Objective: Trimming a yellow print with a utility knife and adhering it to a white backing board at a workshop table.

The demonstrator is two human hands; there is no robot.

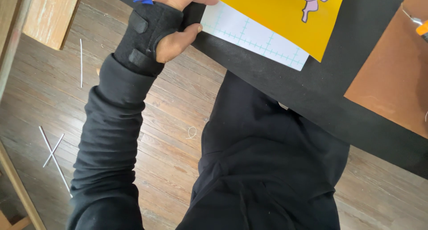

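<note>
The sheet (272, 9) looks like glossy yellow vinyl on white gridded backing paper (249, 36). The table (321, 85) is matt black, the board (392, 78) dull brown, the floor (178, 100) worn wood, the brace (145, 36) black cloth.

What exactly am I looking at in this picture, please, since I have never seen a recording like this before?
This is a single view from a camera worn on a person's head, looking straight down, so you see their own body in dark clothes and the wooden floor below. There is no machine here, only bare hands. The left hand, in a black wrist brace, pinches the corner of a white gridded sheet that lies under a yellow sheet with a pink drawing on it. Both rest on a black table surface, beside a brown board. The right hand is out of the picture. Thin white strips lie scattered on the floor.
</note>
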